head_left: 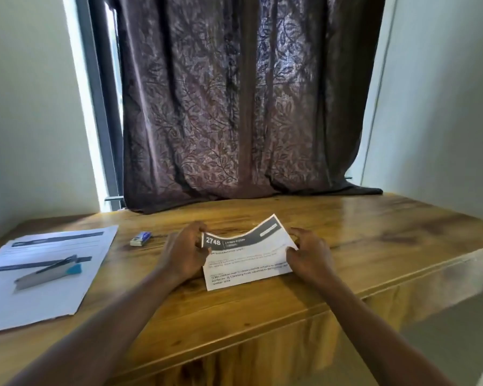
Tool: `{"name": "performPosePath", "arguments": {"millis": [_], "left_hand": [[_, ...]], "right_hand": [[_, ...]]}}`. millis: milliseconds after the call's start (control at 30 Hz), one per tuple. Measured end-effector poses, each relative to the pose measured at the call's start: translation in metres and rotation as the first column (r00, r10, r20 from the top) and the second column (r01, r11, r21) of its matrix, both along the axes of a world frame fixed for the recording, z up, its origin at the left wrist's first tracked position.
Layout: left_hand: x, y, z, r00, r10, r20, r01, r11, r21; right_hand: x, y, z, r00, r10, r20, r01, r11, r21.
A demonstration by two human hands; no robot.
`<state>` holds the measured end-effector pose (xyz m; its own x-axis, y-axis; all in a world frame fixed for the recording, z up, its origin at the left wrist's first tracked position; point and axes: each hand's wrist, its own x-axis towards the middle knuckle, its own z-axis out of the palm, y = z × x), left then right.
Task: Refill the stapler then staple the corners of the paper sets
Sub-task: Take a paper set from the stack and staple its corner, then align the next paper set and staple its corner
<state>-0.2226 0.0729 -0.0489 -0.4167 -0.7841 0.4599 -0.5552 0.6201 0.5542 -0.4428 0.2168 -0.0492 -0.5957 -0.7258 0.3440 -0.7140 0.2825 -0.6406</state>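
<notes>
A printed paper set (248, 256) with a dark header marked 2748 stands on its lower edge on the wooden table (262, 324), its top curled. My left hand (183, 253) grips its left top corner and my right hand (308, 253) pinches its right edge. The stapler (49, 273), grey with a blue end, lies hinged apart on a stack of papers (39, 277) at the left. A small blue-and-white staple box (140, 239) sits on the table between the stack and my left hand.
A dark patterned curtain (240, 101) hangs behind the table and rests on its back edge. White walls close in on both sides. The table's front edge runs below my forearms, and its right end drops off at the far right.
</notes>
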Motion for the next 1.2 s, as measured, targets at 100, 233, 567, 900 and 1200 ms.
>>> {"name": "performPosePath", "arguments": {"millis": [100, 233, 567, 900, 1200], "left_hand": [[-0.011, 0.001, -0.004, 0.975, 0.025, 0.219, -0.010, 0.998, -0.068], [-0.010, -0.001, -0.007, 0.929, 0.026, 0.370, 0.019, 0.993, -0.116], [0.067, -0.003, 0.013, 0.967, 0.042, 0.250, 0.000, 0.986, -0.165], [0.244, -0.043, 0.011, 0.860, 0.349, 0.373, -0.334, 0.937, -0.106], [0.261, -0.070, -0.013, 0.927, 0.304, 0.218, -0.307, 0.951, -0.023]], "right_hand": [[-0.002, -0.002, -0.012, 0.978, -0.037, -0.207, 0.094, 0.957, 0.275], [0.000, -0.005, -0.022, 0.959, -0.026, -0.282, 0.124, 0.934, 0.336], [0.046, -0.020, -0.006, 0.927, 0.069, -0.368, -0.035, 0.994, 0.099], [0.199, -0.135, 0.014, 0.726, 0.625, -0.286, -0.628, 0.773, 0.093], [0.302, -0.238, -0.003, 0.870, 0.440, -0.225, -0.369, 0.881, 0.297]]}}
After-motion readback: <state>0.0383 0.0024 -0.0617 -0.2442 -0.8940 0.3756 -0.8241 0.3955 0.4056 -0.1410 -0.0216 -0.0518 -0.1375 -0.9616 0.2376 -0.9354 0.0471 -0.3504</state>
